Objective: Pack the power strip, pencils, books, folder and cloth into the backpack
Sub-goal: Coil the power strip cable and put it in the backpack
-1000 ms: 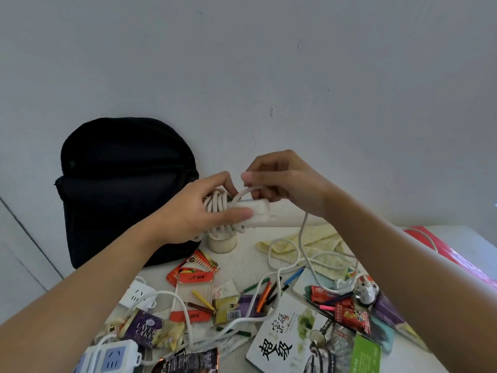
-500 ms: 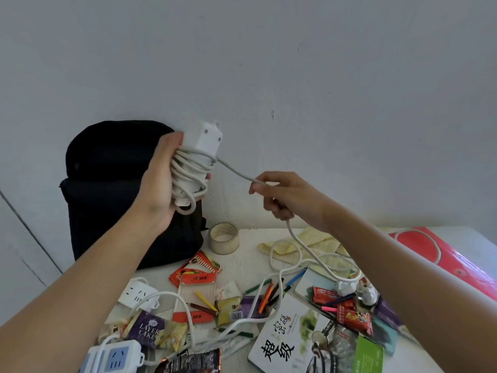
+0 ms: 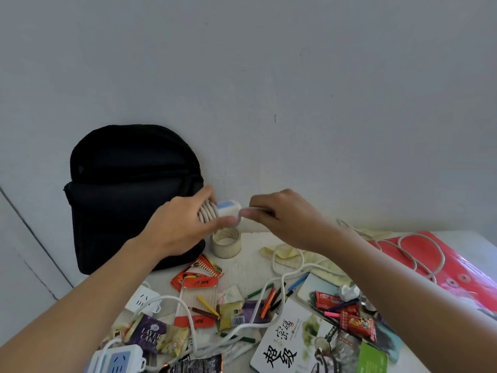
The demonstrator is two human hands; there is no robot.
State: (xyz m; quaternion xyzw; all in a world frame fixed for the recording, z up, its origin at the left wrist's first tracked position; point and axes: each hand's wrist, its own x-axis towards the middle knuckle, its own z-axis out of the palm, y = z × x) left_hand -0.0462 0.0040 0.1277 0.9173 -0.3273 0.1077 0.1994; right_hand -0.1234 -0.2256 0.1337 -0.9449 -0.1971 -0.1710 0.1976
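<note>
L hand (image 3: 183,227) is up over the table (image 3: 250,267), just in front of the black backpack (image 3: 129,195). Its fingers & thumb curl round the white power strip (image 3: 228,207), which has many turns of its cord wound round it. The strip's end w/ a blue patch pokes out to the right of the hand. R hand (image 3: 282,219) is just beside it, fingers bent, pinching the cord (image 3: 248,210) where it comes off the strip. More cord lies in loose loops on the red folder (image 3: 462,265) at the right side of the table.

The backpack stands upright vs. the wall (image 3: 269,103), at the back left. Can't tell if its zip is open. A roll of tape (image 3: 226,242) sits on the table right below the two hands. The yellow cloth (image 3: 289,255) lies flat btwn the tape & the folder, partly hidden by the right arm. Pencils (image 3: 269,301) lie loose mid-table, mixed w/ snack packs (image 3: 150,335). A book (image 3: 293,343) w/ big black letters lies near the front edge. A 2nd strip (image 3: 115,358), white & blue, lies at the front left.
</note>
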